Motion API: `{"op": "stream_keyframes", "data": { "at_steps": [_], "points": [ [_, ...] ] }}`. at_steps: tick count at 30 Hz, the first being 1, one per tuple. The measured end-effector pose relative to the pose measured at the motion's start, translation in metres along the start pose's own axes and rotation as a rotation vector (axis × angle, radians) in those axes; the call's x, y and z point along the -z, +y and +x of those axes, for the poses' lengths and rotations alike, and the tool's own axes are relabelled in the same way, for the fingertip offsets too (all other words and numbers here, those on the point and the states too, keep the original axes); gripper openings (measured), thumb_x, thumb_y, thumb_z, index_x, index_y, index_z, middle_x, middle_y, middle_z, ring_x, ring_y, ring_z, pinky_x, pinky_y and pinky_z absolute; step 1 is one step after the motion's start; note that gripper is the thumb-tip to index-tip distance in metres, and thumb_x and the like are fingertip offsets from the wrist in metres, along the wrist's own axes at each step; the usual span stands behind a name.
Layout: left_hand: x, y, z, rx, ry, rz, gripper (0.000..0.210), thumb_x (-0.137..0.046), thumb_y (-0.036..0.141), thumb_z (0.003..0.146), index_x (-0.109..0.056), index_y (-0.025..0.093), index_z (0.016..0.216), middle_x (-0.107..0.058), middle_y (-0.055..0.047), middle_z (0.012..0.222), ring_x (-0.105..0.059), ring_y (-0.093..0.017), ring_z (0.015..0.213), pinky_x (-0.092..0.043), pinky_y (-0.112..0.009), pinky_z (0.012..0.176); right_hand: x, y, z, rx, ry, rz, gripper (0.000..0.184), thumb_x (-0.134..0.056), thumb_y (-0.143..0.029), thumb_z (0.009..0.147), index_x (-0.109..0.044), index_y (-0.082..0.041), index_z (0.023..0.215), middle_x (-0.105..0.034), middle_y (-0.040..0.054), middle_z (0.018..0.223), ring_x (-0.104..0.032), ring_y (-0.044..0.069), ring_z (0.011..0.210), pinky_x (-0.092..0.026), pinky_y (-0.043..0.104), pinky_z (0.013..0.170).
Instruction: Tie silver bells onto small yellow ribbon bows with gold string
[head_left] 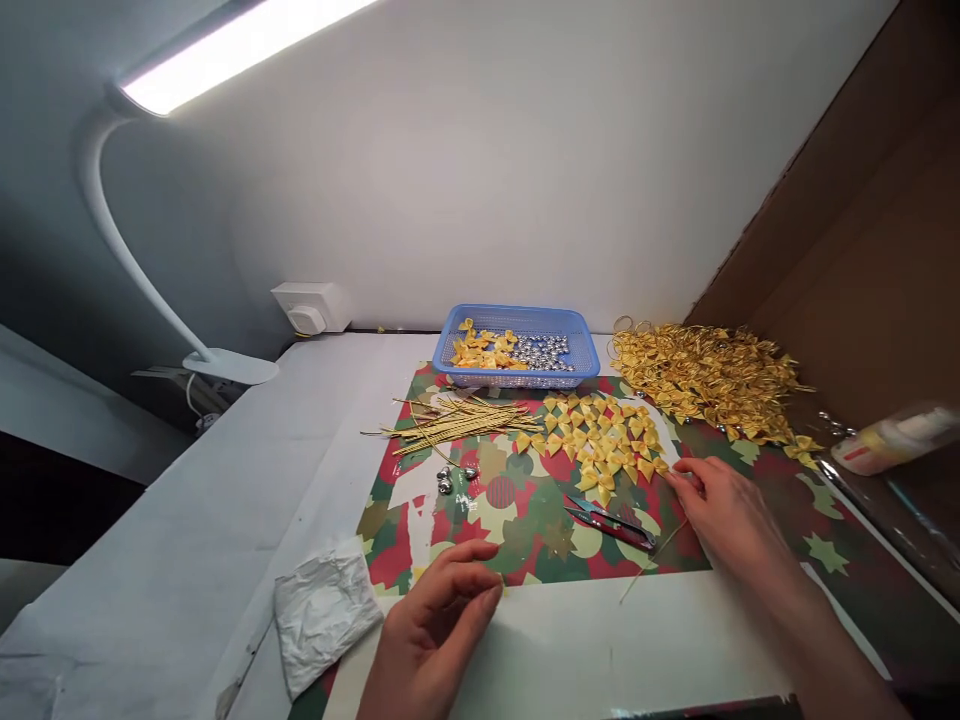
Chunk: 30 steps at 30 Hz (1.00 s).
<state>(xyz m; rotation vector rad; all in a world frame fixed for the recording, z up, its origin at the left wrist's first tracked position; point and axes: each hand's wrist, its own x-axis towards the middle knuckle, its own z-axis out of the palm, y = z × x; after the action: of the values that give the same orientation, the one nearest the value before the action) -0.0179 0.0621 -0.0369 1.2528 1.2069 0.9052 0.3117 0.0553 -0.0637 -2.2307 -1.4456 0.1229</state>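
Observation:
My left hand (442, 625) hovers over the front edge of the patterned mat, its fingers loosely curved and the thumb near the index fingertip. I make out nothing held in it. At the right edge of a group of yellow ribbon bows (600, 440), my right hand (724, 505) has thumb and index finger closed on a bow (660, 467). A thin gold cord (651, 562) runs out from beneath that hand toward the front. Thread snips (611, 522) with dark red handles lie between the hands. Several silver bells (445, 480) rest on the mat farther left.
Gold cords (465, 422) lie in a loose bundle. Behind them stands a blue basket (517, 380) of bows and silver bells. A gold heap (712, 375) and a bottle (892, 440) are at right. Crumpled white paper (326, 612) lies at left, under a lamp (142, 280).

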Motion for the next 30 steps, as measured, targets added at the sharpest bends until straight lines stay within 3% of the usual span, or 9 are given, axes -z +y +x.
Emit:
{"op": "stream_keyframes", "data": {
  "at_steps": [3,6,9,12,16,18,22,25,30],
  "points": [
    [0.002,-0.006,-0.001,-0.004,0.039,-0.02,0.011,-0.077,0.034,0.077,-0.077,0.023,0.074,-0.073,-0.009,0.108,-0.064,-0.029,0.107,-0.052,-0.029,0.087,-0.009,0.002,0.006,-0.001,-0.008,-0.043,0.025,-0.059,-0.037,0.093,-0.061,-0.016,0.081,-0.06,-0.0007,0.078,-0.053,0.011,0.064,-0.045,0.027,0.063],
    [0.001,-0.008,-0.001,-0.03,0.016,-0.026,0.015,-0.077,0.036,0.076,-0.077,0.022,0.072,-0.074,-0.008,0.099,-0.065,-0.028,0.102,-0.053,-0.028,0.085,-0.004,0.003,0.002,0.019,0.027,-0.033,0.033,-0.054,-0.042,0.094,-0.059,-0.017,0.071,-0.057,-0.0005,0.068,-0.052,0.013,0.058,-0.041,0.026,0.056],
    [-0.003,-0.005,-0.002,0.012,-0.083,-0.05,0.016,-0.074,0.037,0.08,-0.078,0.021,0.081,-0.073,-0.007,0.091,-0.066,-0.023,0.086,-0.054,-0.026,0.075,0.011,-0.008,-0.016,0.084,0.07,0.028,0.035,-0.048,-0.045,0.09,-0.063,-0.02,0.07,-0.056,0.0012,0.063,-0.053,0.016,0.053,-0.039,0.028,0.049],
    [-0.01,0.005,-0.007,0.092,-0.148,-0.138,0.018,-0.071,0.037,0.085,-0.075,0.022,0.094,-0.072,-0.004,0.085,-0.064,-0.019,0.077,-0.053,-0.025,0.071,0.026,-0.036,-0.047,0.18,0.061,0.111,0.03,-0.053,-0.047,0.091,-0.066,-0.022,0.079,-0.059,0.0003,0.069,-0.054,0.014,0.052,-0.042,0.026,0.049],
    [-0.021,0.019,-0.013,0.038,-0.277,-0.373,0.026,-0.072,0.033,0.086,-0.067,0.028,0.111,-0.07,-0.005,0.106,-0.065,-0.021,0.096,-0.053,-0.031,0.087,0.03,-0.086,-0.087,0.385,0.053,0.287,0.013,-0.055,-0.029,0.097,-0.062,-0.023,0.088,-0.058,-0.0009,0.073,-0.052,0.012,0.055,-0.043,0.022,0.053],
    [-0.022,0.024,-0.016,0.005,-0.303,-0.441,0.03,-0.074,0.029,0.085,-0.064,0.03,0.114,-0.069,-0.003,0.106,-0.064,-0.02,0.098,-0.052,-0.03,0.088,0.027,-0.105,-0.099,0.507,0.011,0.347,0.008,-0.055,-0.019,0.096,-0.061,-0.022,0.092,-0.058,0.0001,0.075,-0.055,0.012,0.06,-0.044,0.021,0.054],
    [-0.018,0.025,-0.022,0.015,-0.276,-0.406,0.005,-0.074,0.019,0.085,-0.075,0.021,0.09,-0.07,-0.002,0.089,-0.063,-0.015,0.085,-0.051,-0.023,0.079,0.019,-0.118,-0.111,0.614,-0.082,0.45,0.011,-0.056,-0.011,0.092,-0.06,-0.021,0.096,-0.058,0.0005,0.075,-0.056,0.012,0.061,-0.045,0.02,0.051],
    [-0.012,0.022,-0.027,0.133,-0.249,-0.466,0.003,-0.075,0.016,0.083,-0.077,0.018,0.081,-0.072,-0.002,0.082,-0.064,-0.013,0.077,-0.051,-0.021,0.074,0.016,-0.118,-0.118,0.47,-0.114,0.564,0.011,-0.054,-0.019,0.095,-0.062,-0.024,0.101,-0.059,-0.0013,0.075,-0.054,0.01,0.056,-0.047,0.02,0.055],
    [-0.007,0.016,-0.032,0.257,-0.228,-0.574,0.003,-0.077,0.016,0.082,-0.077,0.019,0.082,-0.073,0.001,0.069,-0.065,-0.009,0.065,-0.051,-0.017,0.066,0.007,-0.118,-0.131,0.03,-0.229,0.814,0.028,-0.045,-0.035,0.101,-0.054,-0.03,0.127,-0.056,-0.0035,0.072,-0.05,0.01,0.054,-0.041,0.019,0.048]
  ]
}}
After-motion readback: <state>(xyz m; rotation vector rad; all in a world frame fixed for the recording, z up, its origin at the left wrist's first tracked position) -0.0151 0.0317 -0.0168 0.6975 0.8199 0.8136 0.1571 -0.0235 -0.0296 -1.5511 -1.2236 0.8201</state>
